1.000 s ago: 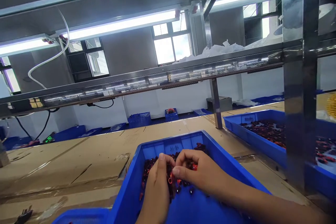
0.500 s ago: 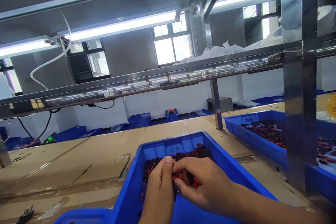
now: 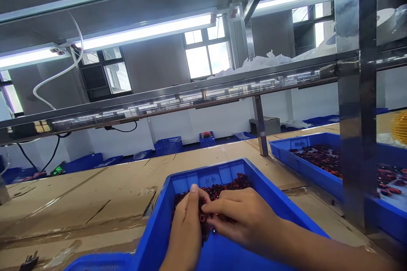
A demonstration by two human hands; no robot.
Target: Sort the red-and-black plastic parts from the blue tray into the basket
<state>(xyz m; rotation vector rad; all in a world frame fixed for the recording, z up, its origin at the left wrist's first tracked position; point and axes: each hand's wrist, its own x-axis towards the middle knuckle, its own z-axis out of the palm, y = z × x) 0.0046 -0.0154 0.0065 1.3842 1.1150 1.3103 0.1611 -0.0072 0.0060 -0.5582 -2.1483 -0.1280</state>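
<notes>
A deep blue plastic tray (image 3: 273, 182) stands in front of me, with a heap of small glossy dark red and black pieces (image 3: 240, 181) toward its far end. My left hand (image 3: 187, 220) is over the heap, thumb up and fingers curled inward; its inner side is hidden, so what it holds cannot be made out. Facing it, my right hand (image 3: 241, 216) has thumb and forefinger closed together around a small dark red piece. The fingertips of both hands nearly meet, with more loose pieces showing just below them.
A second blue tray (image 3: 305, 142) of similar pieces stands at right, behind a metal post (image 3: 356, 114). Cardboard (image 3: 104, 190) covers the table. A shelf rail (image 3: 174, 95) crosses above. A plug (image 3: 29, 260) lies near left, beside another blue tray's rim (image 3: 98, 258).
My hands have shifted slightly left. The right hand's fingers have closed in, and the bright red pieces seen in its grasp before no longer show. The view has turned slightly.
</notes>
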